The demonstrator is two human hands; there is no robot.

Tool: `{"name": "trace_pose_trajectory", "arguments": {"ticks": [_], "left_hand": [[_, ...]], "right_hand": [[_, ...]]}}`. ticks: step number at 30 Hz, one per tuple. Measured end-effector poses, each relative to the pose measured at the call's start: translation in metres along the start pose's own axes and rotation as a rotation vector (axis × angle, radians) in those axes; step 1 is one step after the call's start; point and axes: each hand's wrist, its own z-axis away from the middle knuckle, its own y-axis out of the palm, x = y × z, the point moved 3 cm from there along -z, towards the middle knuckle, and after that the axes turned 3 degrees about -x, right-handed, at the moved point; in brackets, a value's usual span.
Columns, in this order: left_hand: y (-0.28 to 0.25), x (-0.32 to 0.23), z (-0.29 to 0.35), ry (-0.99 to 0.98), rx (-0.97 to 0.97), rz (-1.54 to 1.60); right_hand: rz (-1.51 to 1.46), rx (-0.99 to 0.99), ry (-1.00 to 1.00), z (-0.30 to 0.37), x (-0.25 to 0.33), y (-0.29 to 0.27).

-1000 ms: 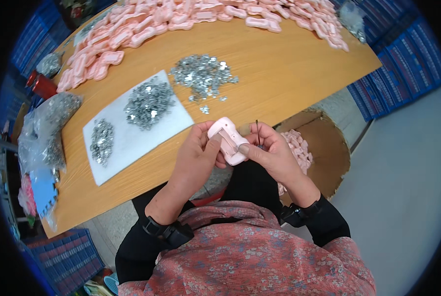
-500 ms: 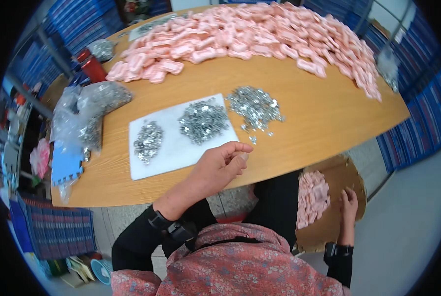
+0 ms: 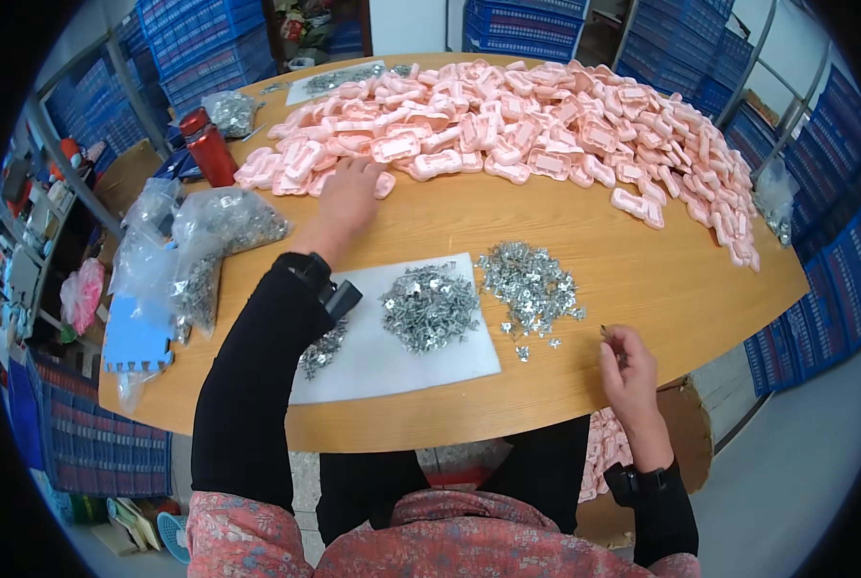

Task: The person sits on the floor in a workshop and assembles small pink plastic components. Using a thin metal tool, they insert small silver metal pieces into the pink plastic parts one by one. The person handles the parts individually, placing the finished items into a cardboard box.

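My left hand (image 3: 349,202) reaches over to the near left edge of a heap of pink plastic pieces (image 3: 507,135). Its fingers are extended and touch the pieces there; their tips are partly hidden. Above the table's front edge, my right hand (image 3: 631,376) has its thumb and fingers drawn together, with a tiny dark spot at the tips that I cannot make out. Between the hands lies a white board (image 3: 353,380) bearing a pile of small silver metal parts (image 3: 430,308) and a second pile partly covered by my left forearm. More silver parts (image 3: 529,284) lie beside the board.
Plastic bags of metal parts (image 3: 199,241) and a red bottle (image 3: 209,149) stand on the left, near a blue foam mat (image 3: 136,332). Below the table's right front, a cardboard box (image 3: 676,433) contains pink pieces. Stacked blue crates (image 3: 204,58) surround the table.
My left hand has gone from the board's front edge to the pink heap. My right hand has risen from the cardboard box to above the table's edge. The view has shifted.
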Motion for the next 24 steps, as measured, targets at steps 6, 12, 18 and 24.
{"name": "trace_pose_trajectory", "arguments": {"ticks": [6, 12, 18, 24], "left_hand": [[0.042, 0.007, -0.016, 0.125, 0.162, -0.186], [0.015, 0.002, -0.013, 0.109, 0.169, -0.036], [-0.069, -0.010, 0.007, -0.360, 0.176, 0.520], [-0.141, -0.065, 0.101, -0.777, 0.329, 1.511]], "right_hand": [[0.071, 0.057, 0.103, -0.013, -0.008, -0.002], [0.004, 0.048, 0.196, -0.011, -0.027, -0.006], [-0.166, 0.102, 0.176, -0.006, -0.022, 0.009], [-0.175, 0.281, 0.119, 0.007, 0.044, 0.039]]}}
